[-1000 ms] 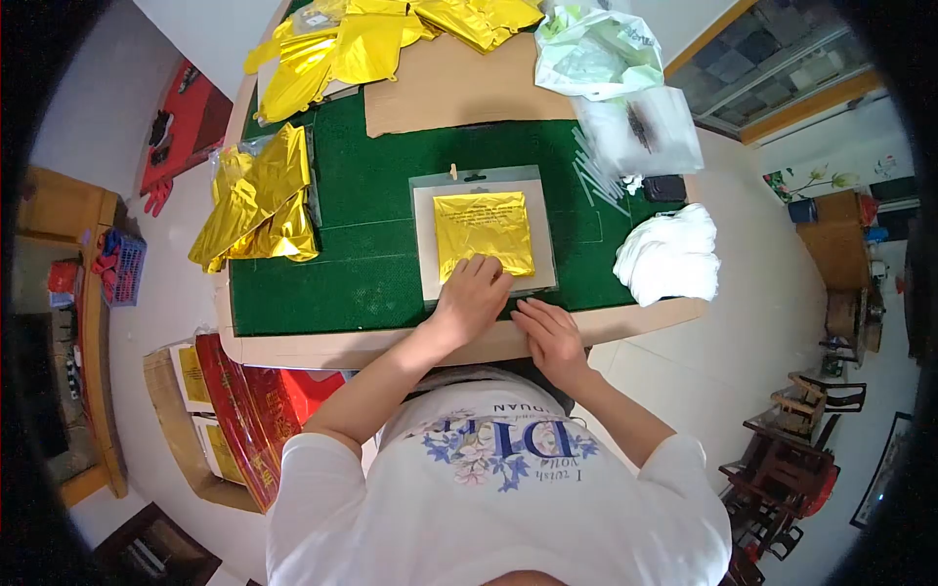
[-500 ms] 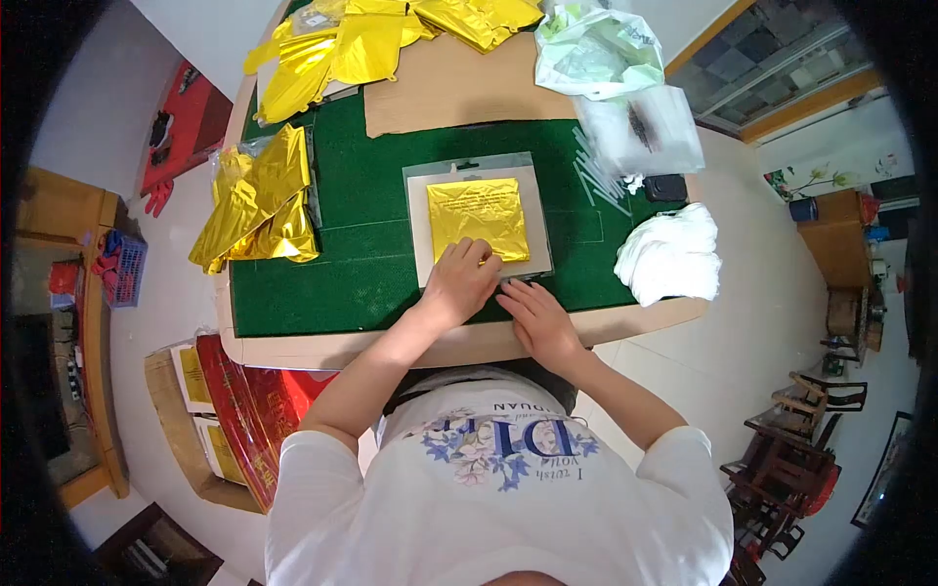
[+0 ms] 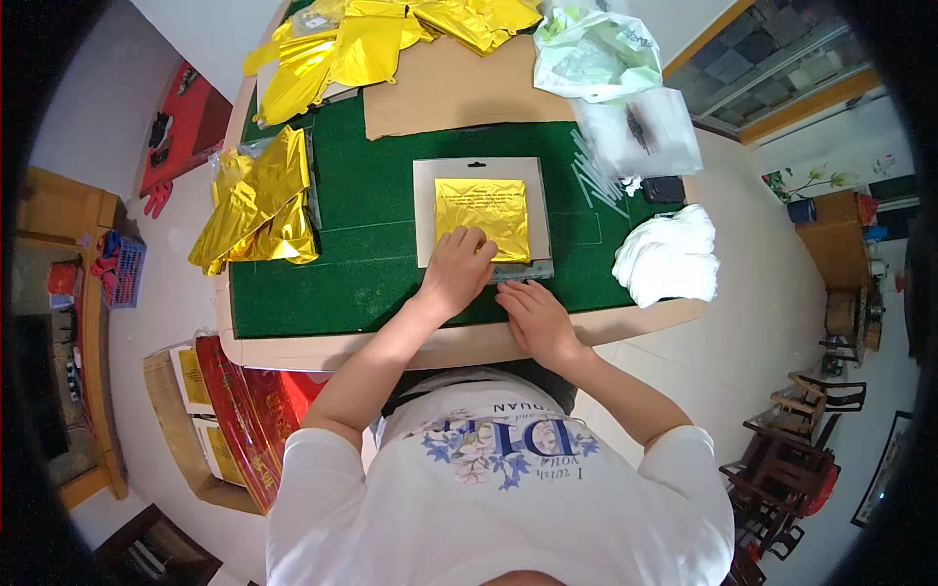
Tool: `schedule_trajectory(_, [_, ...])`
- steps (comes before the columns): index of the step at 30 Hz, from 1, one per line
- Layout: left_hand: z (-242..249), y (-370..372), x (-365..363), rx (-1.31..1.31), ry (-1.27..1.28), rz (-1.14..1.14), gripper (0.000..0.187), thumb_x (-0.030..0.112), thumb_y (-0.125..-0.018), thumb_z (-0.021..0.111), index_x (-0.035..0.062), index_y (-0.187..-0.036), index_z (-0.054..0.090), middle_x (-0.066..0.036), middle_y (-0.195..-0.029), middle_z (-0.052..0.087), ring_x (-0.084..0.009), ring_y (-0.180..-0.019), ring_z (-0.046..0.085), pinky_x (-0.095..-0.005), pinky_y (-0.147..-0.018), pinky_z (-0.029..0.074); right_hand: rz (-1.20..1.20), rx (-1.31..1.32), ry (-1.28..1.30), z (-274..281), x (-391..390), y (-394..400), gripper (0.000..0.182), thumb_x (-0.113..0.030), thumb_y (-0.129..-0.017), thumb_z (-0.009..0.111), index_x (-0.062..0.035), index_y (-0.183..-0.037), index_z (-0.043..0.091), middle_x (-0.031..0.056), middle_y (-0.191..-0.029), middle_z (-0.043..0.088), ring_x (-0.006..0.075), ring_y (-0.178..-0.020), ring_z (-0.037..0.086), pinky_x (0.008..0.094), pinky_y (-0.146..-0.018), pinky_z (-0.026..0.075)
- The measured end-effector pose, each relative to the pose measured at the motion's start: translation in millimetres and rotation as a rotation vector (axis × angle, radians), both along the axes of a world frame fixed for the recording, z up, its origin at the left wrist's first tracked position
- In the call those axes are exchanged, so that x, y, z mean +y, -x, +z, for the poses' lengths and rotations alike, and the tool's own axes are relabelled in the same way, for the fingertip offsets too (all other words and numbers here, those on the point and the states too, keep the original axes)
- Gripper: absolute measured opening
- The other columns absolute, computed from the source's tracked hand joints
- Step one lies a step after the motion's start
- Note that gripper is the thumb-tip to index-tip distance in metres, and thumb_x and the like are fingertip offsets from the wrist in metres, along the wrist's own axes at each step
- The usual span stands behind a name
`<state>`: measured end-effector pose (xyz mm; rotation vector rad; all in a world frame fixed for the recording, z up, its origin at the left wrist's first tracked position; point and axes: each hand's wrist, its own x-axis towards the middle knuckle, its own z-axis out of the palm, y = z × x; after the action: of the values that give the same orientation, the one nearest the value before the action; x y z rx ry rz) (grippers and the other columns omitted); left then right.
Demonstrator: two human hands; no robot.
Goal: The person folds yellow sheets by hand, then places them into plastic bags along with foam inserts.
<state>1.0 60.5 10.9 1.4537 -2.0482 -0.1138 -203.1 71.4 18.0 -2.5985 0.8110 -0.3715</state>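
A beige hang card [image 3: 424, 215] lies on the green table top in front of me, with a square, folded gold foil packet [image 3: 481, 207] bearing small print on its face. My left hand [image 3: 456, 271] has its fingers curled together over the packet's lower edge; the fingertips are partly hidden. Below the card, a strip of clear plastic sleeve [image 3: 528, 272] shows. My right hand [image 3: 537, 317] lies palm down at the sleeve's lower edge, fingers stretched out and touching it.
Crumpled gold foil [image 3: 264, 200] lies at the left, more gold foil [image 3: 366, 44] at the far left. A cardboard sheet [image 3: 459, 88] is at the back. On the right are a plastic bag [image 3: 596, 59], clear sleeves [image 3: 640, 132], a black box [image 3: 664, 189] and white cloth [image 3: 667, 256].
The card with the packet has straightened and shifted slightly right; plastic no longer shows around its top. My left hand has moved slightly up and left. My right hand has barely moved.
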Motion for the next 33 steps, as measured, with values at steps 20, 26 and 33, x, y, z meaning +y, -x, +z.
schedule_trajectory(20, [-6,15,48,0.046,-0.008,-0.028,0.031,0.011,-0.073,0.069,0.0035,-0.102,0.063,-0.011,-0.112,0.059,-0.0290,-0.111,0.053,-0.0401,-0.094,0.044,-0.274,-0.101,0.194,11,-26,-15,0.035,-0.002,-0.081,0.061,-0.0034,-0.115,0.060,0.0109,-0.089,0.057,0.0285,-0.083,0.054,0.0389,-0.073,0.043])
schedule_trajectory(26, [0,16,49,0.059,-0.061,0.053,0.032,0.011,-0.074,0.069,0.0045,-0.104,0.062,-0.015,-0.117,0.055,-0.0324,-0.114,0.049,-0.0440,-0.096,0.042,-0.246,0.026,0.169,9,-24,-18,0.039,-0.008,-0.083,0.059,-0.0038,-0.122,0.056,0.0094,-0.090,0.055,0.0269,-0.087,0.054,0.0392,-0.075,0.042])
schedule_trajectory(33, [1,18,48,0.022,-0.066,0.046,0.034,0.012,-0.076,0.067,0.0046,-0.108,0.062,-0.014,-0.115,0.056,-0.0308,-0.112,0.051,-0.0424,-0.096,0.041,-0.336,-0.052,0.113,22,-65,13,0.018,-0.010,-0.084,0.060,-0.0046,-0.101,0.062,0.0156,-0.080,0.061,0.0345,-0.079,0.058,0.0444,-0.070,0.044])
